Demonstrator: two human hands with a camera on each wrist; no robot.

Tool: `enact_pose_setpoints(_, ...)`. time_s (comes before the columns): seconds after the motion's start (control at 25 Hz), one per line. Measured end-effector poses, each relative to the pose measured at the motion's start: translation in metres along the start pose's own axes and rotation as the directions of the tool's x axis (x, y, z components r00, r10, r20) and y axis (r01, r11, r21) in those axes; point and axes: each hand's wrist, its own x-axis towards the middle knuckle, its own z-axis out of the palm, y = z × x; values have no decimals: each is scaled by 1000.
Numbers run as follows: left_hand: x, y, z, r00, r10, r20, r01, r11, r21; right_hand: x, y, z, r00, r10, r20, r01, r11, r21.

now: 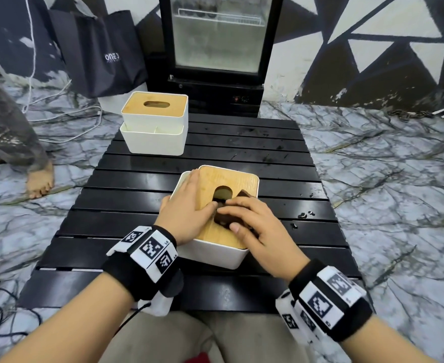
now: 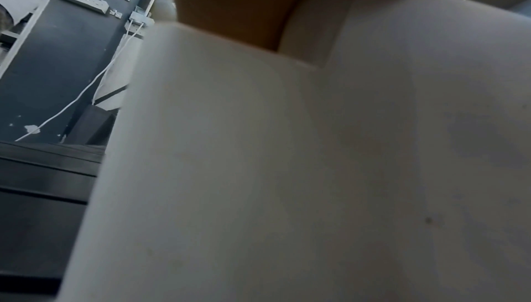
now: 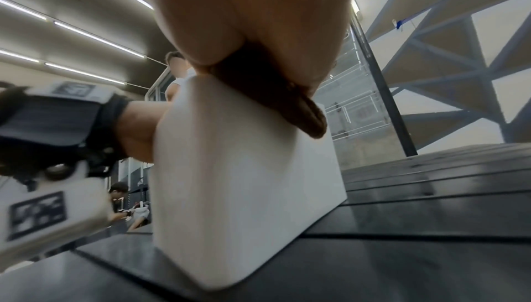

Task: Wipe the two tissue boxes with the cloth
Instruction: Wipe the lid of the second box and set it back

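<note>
Head view: a person's right hand point(image 1: 252, 226) presses a dark brown cloth point(image 1: 222, 218) onto the wooden lid of the near box point(image 1: 215, 251), which sits mid-worktop point(image 1: 281, 153), its long axis running away from the person and tilted slightly right. Left hand point(image 1: 189, 208) lies flat, fingers straight, along the lid's left edge, steadying it; the right grip curls over the cloth, thumb tucked against it. Most unwiped lid lies ahead of the cloth, while the far box point(image 1: 154, 127) stands well apart at the far-left corner, nearer the left hand.
</note>
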Motion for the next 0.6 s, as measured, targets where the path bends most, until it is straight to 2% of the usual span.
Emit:
enact_pose_setpoints(0.28,1,1,-2,1000,9,17,-9,1000,-11,48,32,-18,993,120,18,-118,990,-81)
enact_pose_setpoints(0.52,0,-1,-1,1000,7,26,-7,1000,-3,56,26,-20,985,171,-15,-171,980,-101)
enact_pose_setpoints(0.6,2,-2,-3,1000,12,18,-13,998,65,56,23,-21,980,197,-14,-197,973,-121)
